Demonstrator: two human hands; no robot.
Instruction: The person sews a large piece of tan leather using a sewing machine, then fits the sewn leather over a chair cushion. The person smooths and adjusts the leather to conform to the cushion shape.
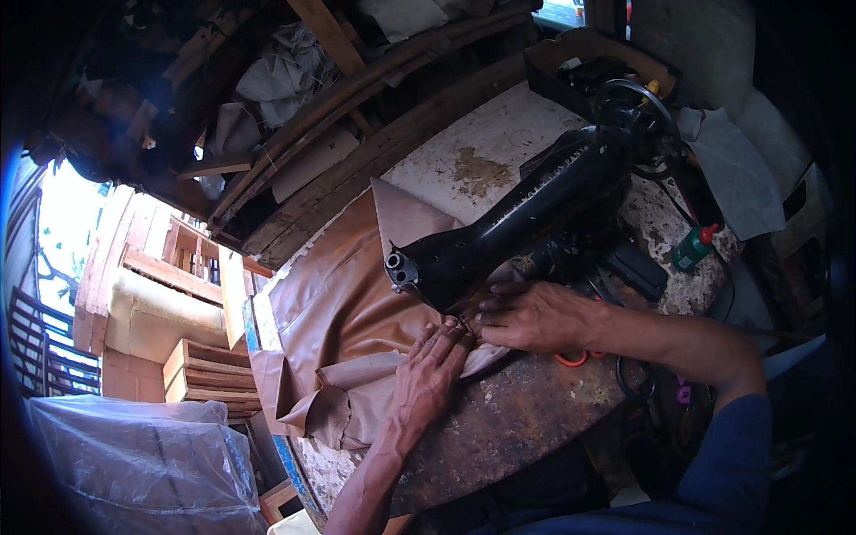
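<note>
I am looking down on one black sewing machine point(526, 209) standing on a worn, stained table point(517, 419), with one sheet of brown leatherette point(334, 303) spreading from under the machine's head across the table's left part and hanging in folds over its edge. My left hand point(428, 374) is lying flat, fingers extended and pressing down on the leatherette just before the needle end, gripping nothing. My right hand point(530, 316) is resting beside it, fingers bent and pinching the edge of the same sheet close under the machine head; the two hands are nearly touching at the fingertips. One small green bottle point(693, 247) with a red cap is standing on the table's right side, near the handwheel; I cannot make out its label. One orange scissor handle point(571, 359) is showing just under my right wrist. One clear plastic-wrapped bundle point(143, 464) is sitting at the lower left, well apart from the table.
</note>
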